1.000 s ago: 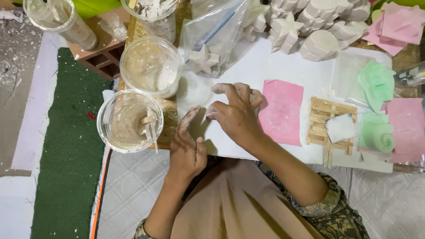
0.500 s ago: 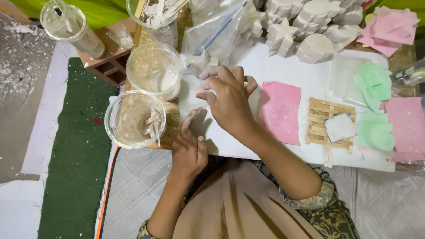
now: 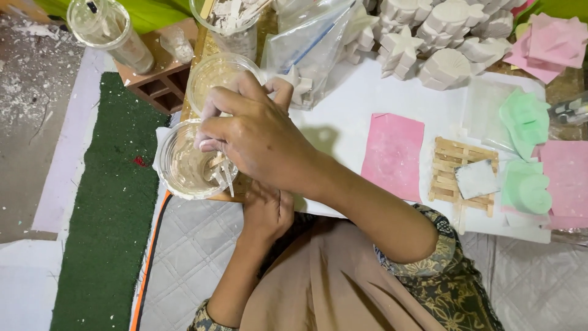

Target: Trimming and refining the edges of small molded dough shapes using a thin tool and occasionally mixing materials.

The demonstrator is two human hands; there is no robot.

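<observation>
Over the clear plastic cup (image 3: 187, 162) of cloudy liquid at the board's left edge, the right hand (image 3: 257, 138) pinches a white stick (image 3: 225, 175); the left hand (image 3: 266, 211) rests below, its grip hidden.

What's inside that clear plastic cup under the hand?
The clear plastic cup holds a thin whitish coating and pale sticks. The right hand covers its upper right part, hiding whatever lies there.
</observation>
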